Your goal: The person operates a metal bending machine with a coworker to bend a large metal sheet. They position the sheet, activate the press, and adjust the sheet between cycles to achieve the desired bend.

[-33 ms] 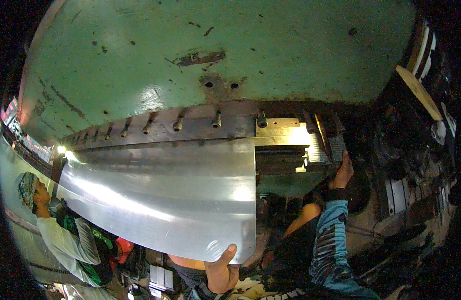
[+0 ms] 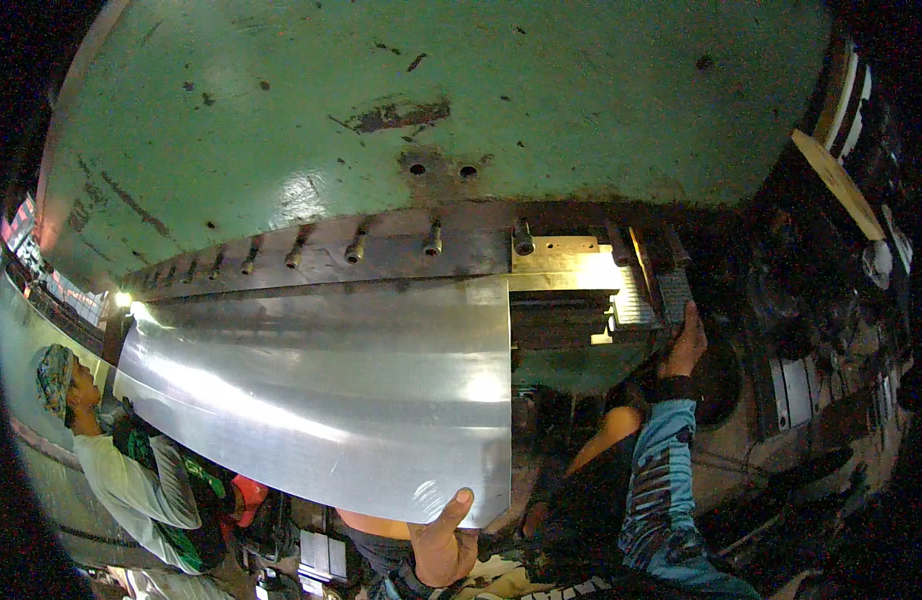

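Observation:
A large shiny metal sheet stretches from the middle toward the far left, its back edge up against the long dark clamp bar of a green machine. My left hand grips the sheet's near right corner, thumb on top and fingers out of sight underneath. On the right, my right hand touches the end of a ribbed metal block on the machine. One digit points up straight along the block; the others are mostly hidden. Beside the block lies a brightly lit brass-coloured plate.
The green machine face rises ahead, with a row of bolts along its lower edge. A co-worker in a pale shirt and patterned head cover stands at the sheet's left end. A wooden strip leans at right.

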The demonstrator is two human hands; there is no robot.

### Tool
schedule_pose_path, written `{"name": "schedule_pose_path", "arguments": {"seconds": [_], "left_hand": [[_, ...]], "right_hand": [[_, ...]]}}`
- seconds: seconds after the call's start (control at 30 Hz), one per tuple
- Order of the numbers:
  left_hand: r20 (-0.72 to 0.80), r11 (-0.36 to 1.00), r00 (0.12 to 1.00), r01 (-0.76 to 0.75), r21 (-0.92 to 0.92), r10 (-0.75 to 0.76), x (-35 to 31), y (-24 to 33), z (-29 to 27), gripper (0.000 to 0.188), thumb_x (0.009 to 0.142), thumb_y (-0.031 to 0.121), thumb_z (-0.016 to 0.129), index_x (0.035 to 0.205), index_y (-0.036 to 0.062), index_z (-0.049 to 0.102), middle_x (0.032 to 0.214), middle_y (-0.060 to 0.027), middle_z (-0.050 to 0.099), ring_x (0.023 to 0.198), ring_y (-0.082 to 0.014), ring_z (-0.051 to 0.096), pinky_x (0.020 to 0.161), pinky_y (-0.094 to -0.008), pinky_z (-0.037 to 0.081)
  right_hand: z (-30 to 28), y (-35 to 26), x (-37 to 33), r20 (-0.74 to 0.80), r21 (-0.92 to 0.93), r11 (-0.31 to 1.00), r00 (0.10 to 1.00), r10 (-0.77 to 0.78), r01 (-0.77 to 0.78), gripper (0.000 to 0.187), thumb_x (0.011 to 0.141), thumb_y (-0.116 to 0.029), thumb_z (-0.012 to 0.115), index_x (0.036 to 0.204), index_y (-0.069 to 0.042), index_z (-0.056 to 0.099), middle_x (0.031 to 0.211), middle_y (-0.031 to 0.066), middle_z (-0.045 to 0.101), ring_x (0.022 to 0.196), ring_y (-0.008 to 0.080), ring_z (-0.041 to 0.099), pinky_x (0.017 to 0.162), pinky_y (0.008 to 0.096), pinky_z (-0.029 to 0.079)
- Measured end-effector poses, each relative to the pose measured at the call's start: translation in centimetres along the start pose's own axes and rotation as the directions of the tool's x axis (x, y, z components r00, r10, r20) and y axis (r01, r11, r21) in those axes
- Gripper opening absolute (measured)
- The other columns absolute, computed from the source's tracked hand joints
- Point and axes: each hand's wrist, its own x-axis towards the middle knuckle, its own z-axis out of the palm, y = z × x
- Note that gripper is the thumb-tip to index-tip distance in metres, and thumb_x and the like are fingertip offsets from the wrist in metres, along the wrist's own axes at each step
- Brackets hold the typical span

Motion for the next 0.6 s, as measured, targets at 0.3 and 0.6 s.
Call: {"name": "schedule_pose_path", "arguments": {"seconds": [0.3, 0.6], "left_hand": [[0.036, 0.561, 0.772, 0.491, -0.667, -0.634, 1.4, 2.3, 0.8, 0.041, 0.092, 0.009, 0.074, 0.131, 0.0076, 0.063, 0.122, -0.0142, 0.059, 0.104, -0.0248, 0.057, 0.091, -0.0368, 0.046], [0.038, 0.577, 0.825, 0.426, -0.697, -0.564, 1.7, 2.1, 1.1, 0.039, 0.094, 0.01, 0.073, 0.13, 0.0025, 0.061, 0.121, -0.015, 0.058, 0.103, -0.0252, 0.057, 0.09, -0.0372, 0.046]], "right_hand": [[0.1, 0.0, 1.0, 0.082, -0.096, 0.995, 0.996, -0.02, 0.028, 0.043, 0.094, -0.046, 0.071, 0.107, -0.004, 0.069, 0.099, 0.0021, 0.067, 0.085, 0.0148, 0.057, 0.075, 0.032, 0.046], [-0.5, 0.8, 2.2, 0.105, -0.09, 0.995, 0.994, -0.036, 0.046, 0.039, 0.095, -0.042, 0.071, 0.105, -0.004, 0.069, 0.102, 0.0044, 0.067, 0.089, 0.0183, 0.059, 0.078, 0.036, 0.048]]}}
